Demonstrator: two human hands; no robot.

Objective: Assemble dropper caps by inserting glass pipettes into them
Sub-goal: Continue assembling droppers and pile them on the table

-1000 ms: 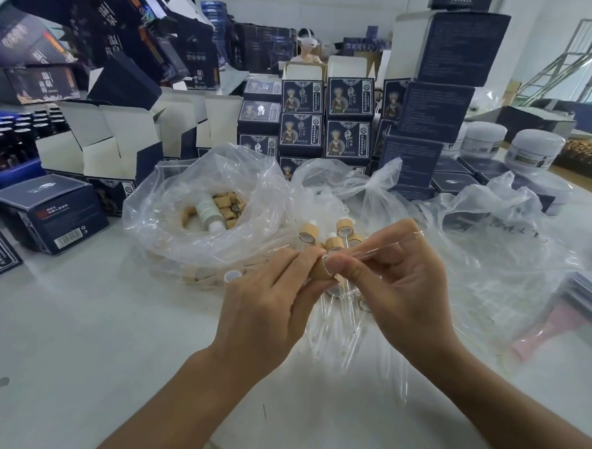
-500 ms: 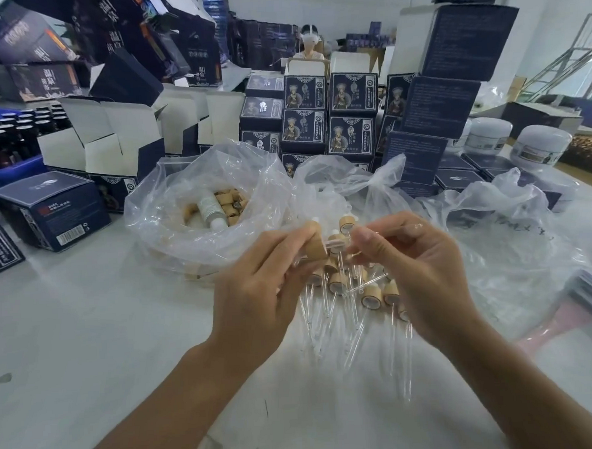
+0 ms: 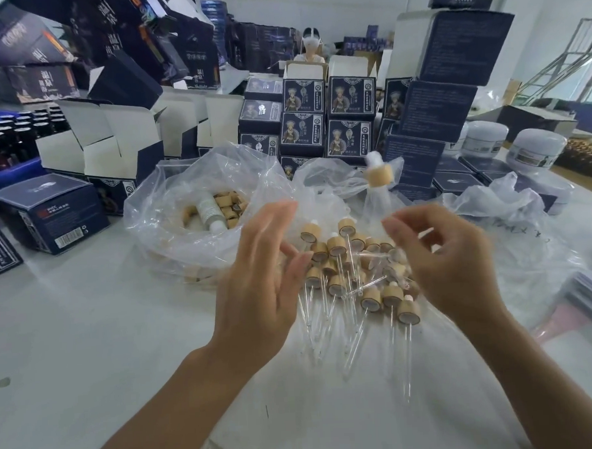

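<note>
I see left hand (image 3: 256,288) and right hand (image 3: 451,261) empty, fingers relaxed, above assembled droppers (image 3: 359,282) on table (image 3: 88,338).

Most of the print around me is too small or blurred to read. On the tilted dark cartons (image 3: 45,78) stacked at the far left, large pale Chinese characters show, seemingly 温泉 among them, though I cannot vouch for the rest. The closed navy box (image 3: 52,211) on the table carries a barcode and a red mark with white lettering, illegible. The portrait boxes (image 3: 327,119) bear round emblems and vertical script, unreadable from here.
</note>
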